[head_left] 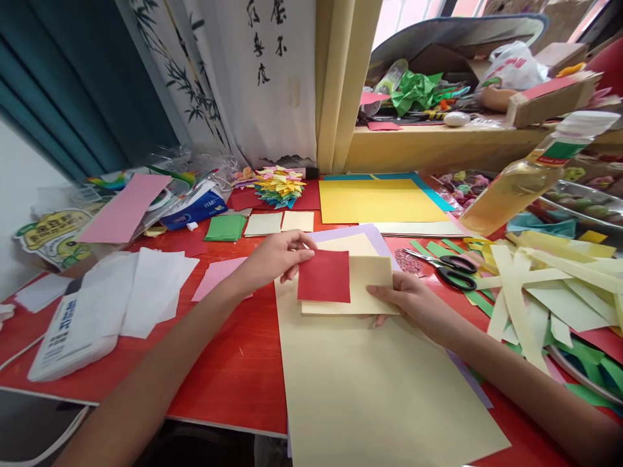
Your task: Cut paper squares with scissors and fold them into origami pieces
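The red bench (233, 370) is crowded with paper, and the large cream sheet (379, 389) laid on it could be creased if leaned upon. Above that sheet, the smaller cream piece (370, 269) is pinched at its right side between thumb and fingers of the right hand (413, 298); it could be bowed by uneven pressure. In front, the red square (324, 277) is pinched near its upper left corner by the left hand (277, 259); held so, it could be swung askew.
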Demonstrator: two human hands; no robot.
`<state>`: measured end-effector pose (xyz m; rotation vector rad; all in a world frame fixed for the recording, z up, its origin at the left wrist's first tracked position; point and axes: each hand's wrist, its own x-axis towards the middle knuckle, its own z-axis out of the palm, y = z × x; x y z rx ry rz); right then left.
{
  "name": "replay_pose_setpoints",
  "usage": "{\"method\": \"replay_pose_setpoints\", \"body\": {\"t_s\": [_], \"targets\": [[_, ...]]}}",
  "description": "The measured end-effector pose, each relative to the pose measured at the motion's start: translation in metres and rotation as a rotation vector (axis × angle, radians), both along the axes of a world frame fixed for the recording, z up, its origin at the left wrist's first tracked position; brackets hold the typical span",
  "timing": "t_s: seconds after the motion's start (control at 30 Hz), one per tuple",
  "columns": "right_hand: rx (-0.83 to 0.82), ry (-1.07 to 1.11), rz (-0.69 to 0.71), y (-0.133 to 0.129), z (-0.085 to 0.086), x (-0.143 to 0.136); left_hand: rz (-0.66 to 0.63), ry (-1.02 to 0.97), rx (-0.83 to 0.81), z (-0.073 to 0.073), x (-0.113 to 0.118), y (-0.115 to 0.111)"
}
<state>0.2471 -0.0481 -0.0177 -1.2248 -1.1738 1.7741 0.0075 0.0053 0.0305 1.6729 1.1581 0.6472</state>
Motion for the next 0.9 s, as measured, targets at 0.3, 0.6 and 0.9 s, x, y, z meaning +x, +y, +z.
{"method": "replay_pose_setpoints", "body": {"t_s": [0.3,0.6,0.9], "targets": [[-0.103,0.027,-0.087,0.0,0.004,0.001,-0.034,0.106,-0.108,-0.02,0.01,-0.001],[-0.06,0.082,-0.152,0.002,0.0,0.002,0.159,0.026,-0.211,-0.01,0.01,-0.007],[0.066,0.163,-0.232,0.0,0.0,-0.002,0.031,-0.092,-0.352,-0.02,0.023,-0.017]]}}
